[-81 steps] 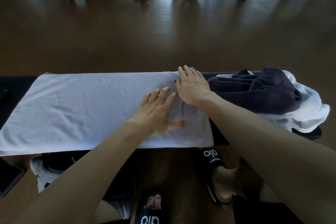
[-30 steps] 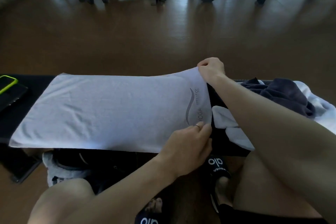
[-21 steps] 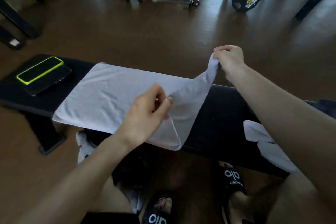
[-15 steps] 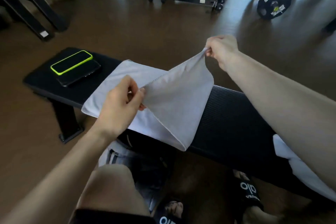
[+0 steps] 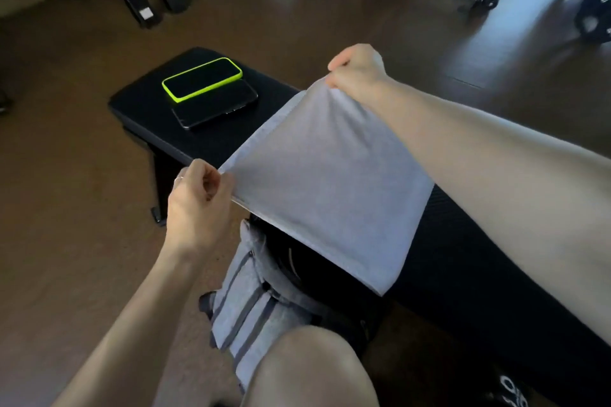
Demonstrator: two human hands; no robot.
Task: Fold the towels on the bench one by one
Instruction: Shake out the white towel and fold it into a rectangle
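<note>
Head view: your towel (image 5: 330, 182) hangs doubled over the bench (image 5: 215, 139).
Left hand (image 5: 195, 205): pinches its near corner.
Right hand (image 5: 358, 71): pinches its far corner.

Slide sandal (image 5: 510, 393): white lettering on the black strap at the lower right corner, cut off by the frame edge; only rounded letter shapes show, not a whole word.
Equipment frames (image 5: 145, 13): small white stickers on the black bars, print too small to read.
Weight plates (image 5: 595, 10): pale markings, blurred and unreadable.
</note>
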